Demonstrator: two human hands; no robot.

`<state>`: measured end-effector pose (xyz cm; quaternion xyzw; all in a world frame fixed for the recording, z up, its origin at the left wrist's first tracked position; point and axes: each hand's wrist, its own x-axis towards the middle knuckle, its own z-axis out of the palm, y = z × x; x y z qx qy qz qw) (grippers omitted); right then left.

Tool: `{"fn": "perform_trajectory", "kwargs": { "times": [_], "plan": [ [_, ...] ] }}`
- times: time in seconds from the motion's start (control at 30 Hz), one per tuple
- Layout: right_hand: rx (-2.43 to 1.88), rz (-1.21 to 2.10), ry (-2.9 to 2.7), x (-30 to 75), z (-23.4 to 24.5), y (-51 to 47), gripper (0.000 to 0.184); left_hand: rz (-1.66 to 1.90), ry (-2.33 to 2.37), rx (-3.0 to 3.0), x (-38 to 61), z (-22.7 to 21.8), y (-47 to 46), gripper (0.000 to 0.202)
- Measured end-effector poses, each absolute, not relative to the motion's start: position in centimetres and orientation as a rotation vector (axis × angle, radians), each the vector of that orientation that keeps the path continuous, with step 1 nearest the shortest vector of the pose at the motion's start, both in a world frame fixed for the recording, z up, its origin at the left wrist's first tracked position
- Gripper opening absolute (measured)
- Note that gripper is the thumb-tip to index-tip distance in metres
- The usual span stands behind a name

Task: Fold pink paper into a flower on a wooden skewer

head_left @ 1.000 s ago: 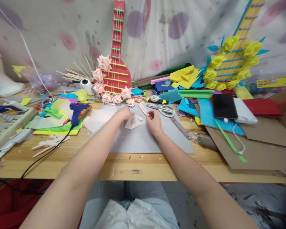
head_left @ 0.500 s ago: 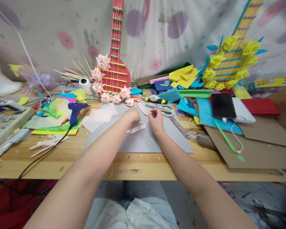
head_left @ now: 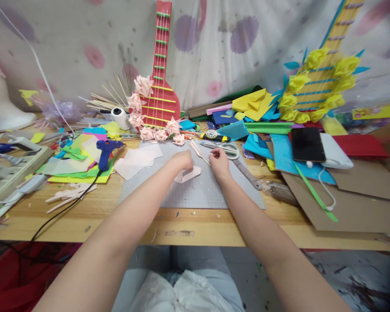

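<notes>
My right hand is closed, its fingertips pinching the thin lower end of a slim, folded pale pink paper piece. That piece slants up and left, wider at its far end. Closed and turned palm down, my left hand is at a creased pale pink paper; its fingers are mostly hidden, so I cannot tell whether it grips the paper. Both hands are over a grey cutting mat. Scissors lie just behind my right hand, beside a metal ruler.
Pale pink sheets and a blue glue gun lie left. A red paper instrument with pink flowers stands behind; a yellow-flowered one is at right. Cardboard and a phone occupy the right side.
My right hand has shifted slightly right with the slim pink piece. My left hand has drawn a little lower. The whole view has moved slightly.
</notes>
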<state>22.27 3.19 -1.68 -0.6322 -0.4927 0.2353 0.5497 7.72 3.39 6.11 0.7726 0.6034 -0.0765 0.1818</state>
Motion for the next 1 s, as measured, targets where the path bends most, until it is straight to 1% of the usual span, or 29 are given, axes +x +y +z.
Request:
{"fn": "perform_trajectory", "kwargs": {
  "times": [0.1,0.2,0.33,0.43,0.53,0.6,0.7,0.73,0.87,1.0],
  "plan": [
    [-1.483,0.552,-1.188,22.0,-1.5,3.0,0.017,-0.12,1.643,2.078,7.0,5.9,3.6,0.045],
    [-1.484,0.538,-1.202,21.8,-1.2,2.8,0.016,0.155,1.616,1.804,5.9,5.7,3.6,0.036],
    [-1.474,0.497,-1.257,21.5,-0.9,2.4,0.015,0.529,1.579,1.482,4.1,4.8,3.3,0.014],
    [-1.456,0.46,-1.365,20.8,-0.5,1.8,0.014,0.787,1.522,1.262,3.0,3.8,2.8,0.011],
    [-1.396,0.422,-1.61,19.9,0.2,0.8,0.015,0.894,1.475,1.068,2.4,3.2,1.6,0.007],
    [-1.328,0.401,-1.812,19.3,0.8,0.0,0.022,0.996,1.432,0.966,2.3,3.0,0.7,0.006],
    [-1.228,0.339,-2.045,18.3,1.3,-1.0,0.037,1.118,1.373,0.889,2.4,2.9,-0.3,0.012],
    [-1.215,0.305,-2.08,18.1,1.3,-1.2,0.039,1.133,1.362,0.884,2.4,2.9,-0.5,0.013],
    [-1.237,0.176,-2.175,17.0,0.8,-0.9,0.035,1.13,1.366,0.919,2.5,2.2,-0.6,0.015],
    [-1.303,0.127,-2.185,16.5,0.1,-0.1,0.033,1.067,1.446,1.07,2.0,1.2,-0.3,0.024]
  ]
}}
